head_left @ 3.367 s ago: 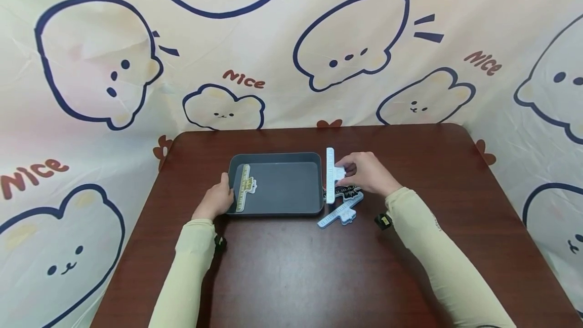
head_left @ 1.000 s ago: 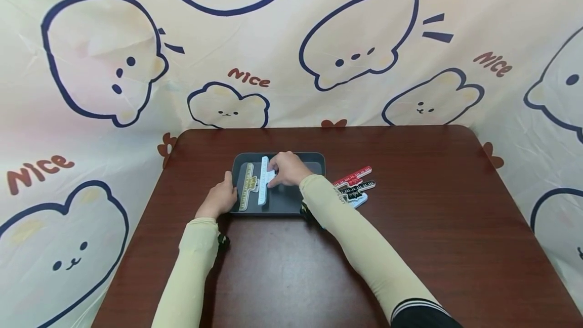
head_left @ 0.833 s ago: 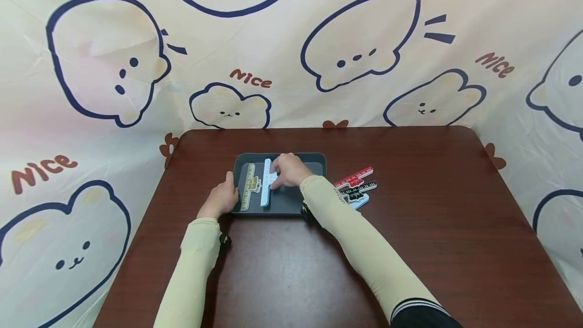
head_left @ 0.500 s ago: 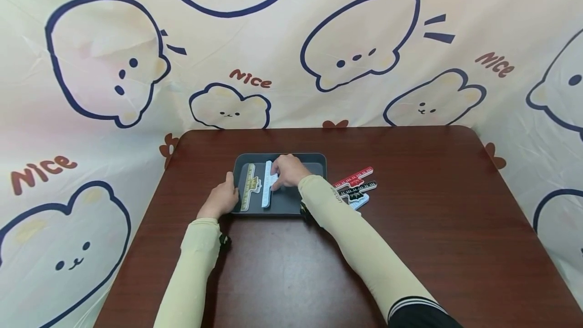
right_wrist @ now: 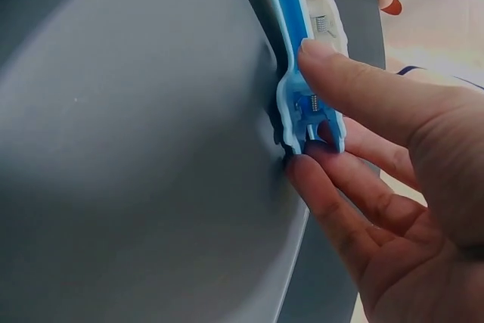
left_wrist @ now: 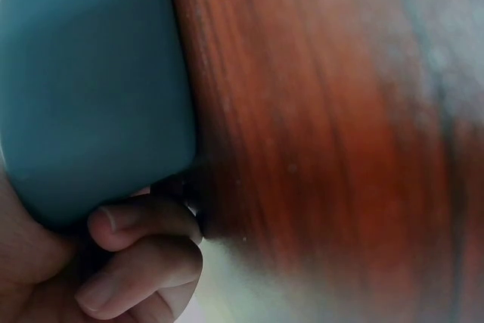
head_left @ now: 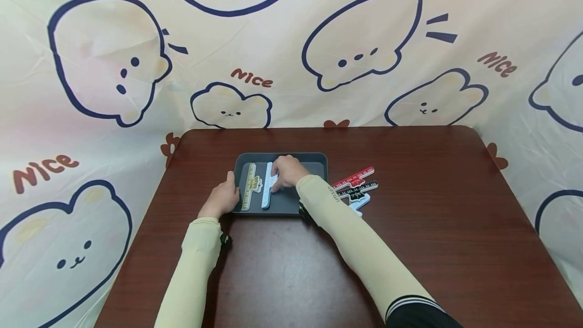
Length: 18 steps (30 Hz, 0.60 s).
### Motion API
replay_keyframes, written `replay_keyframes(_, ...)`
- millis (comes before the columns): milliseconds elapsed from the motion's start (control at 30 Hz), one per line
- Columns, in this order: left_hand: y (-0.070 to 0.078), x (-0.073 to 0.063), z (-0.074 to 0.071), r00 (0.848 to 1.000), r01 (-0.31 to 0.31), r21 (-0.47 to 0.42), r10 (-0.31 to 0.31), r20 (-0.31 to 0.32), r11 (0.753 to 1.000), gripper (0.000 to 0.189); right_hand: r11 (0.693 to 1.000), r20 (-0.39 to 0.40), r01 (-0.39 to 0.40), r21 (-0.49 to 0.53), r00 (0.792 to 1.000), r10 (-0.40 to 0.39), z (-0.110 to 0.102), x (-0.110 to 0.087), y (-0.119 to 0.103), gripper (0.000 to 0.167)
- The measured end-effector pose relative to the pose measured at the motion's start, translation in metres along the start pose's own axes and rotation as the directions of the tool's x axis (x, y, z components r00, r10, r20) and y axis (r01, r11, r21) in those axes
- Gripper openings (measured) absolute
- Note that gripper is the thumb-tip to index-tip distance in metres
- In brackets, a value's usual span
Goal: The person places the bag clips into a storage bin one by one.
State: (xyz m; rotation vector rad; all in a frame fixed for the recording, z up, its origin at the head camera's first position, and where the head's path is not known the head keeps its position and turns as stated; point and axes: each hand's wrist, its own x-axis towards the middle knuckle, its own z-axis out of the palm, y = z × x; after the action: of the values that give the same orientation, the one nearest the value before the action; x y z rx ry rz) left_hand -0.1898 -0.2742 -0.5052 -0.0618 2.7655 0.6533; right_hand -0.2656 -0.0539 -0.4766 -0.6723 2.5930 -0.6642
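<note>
A grey rectangular tray (head_left: 298, 202) lies on the table, and my left hand (head_left: 221, 198) grips its left edge. In the left wrist view curled fingers (left_wrist: 147, 266) sit by the tray's corner. My right hand (head_left: 289, 171) holds a light blue ruler-edged bag clip (head_left: 266, 189) in the tray, its long bar pointing away from me. Thumb and fingers are about the clip's handle and springs in the right wrist view; the fingertips come close to the tray floor. Left of it, a yellow bag clip (head_left: 249, 186) lies in the tray, roughly parallel.
Right of the tray, a red clip (head_left: 354, 178), a black clip (head_left: 362, 188) and another light blue clip (head_left: 361, 201) lie overlapping on the brown table (head_left: 432, 216). The right forearm partly covers this pile. A printed cloth (head_left: 282, 105) hangs behind the table.
My right hand has carried the light blue clip from the pile leftward into the tray beside the yellow clip. Over the last second it shifted only slightly. My left hand keeps its place on the tray.
</note>
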Motion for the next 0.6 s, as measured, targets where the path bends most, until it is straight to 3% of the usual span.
replay_keyframes(600, 0.0, 0.0004, 0.0002, 1.0, -0.003, -0.005, 0.003, -0.004, 1.0, 0.041, 0.999, -0.004, -0.018, 0.026, 1.0, 0.019, 0.003, 0.0021, 0.002, 0.046)
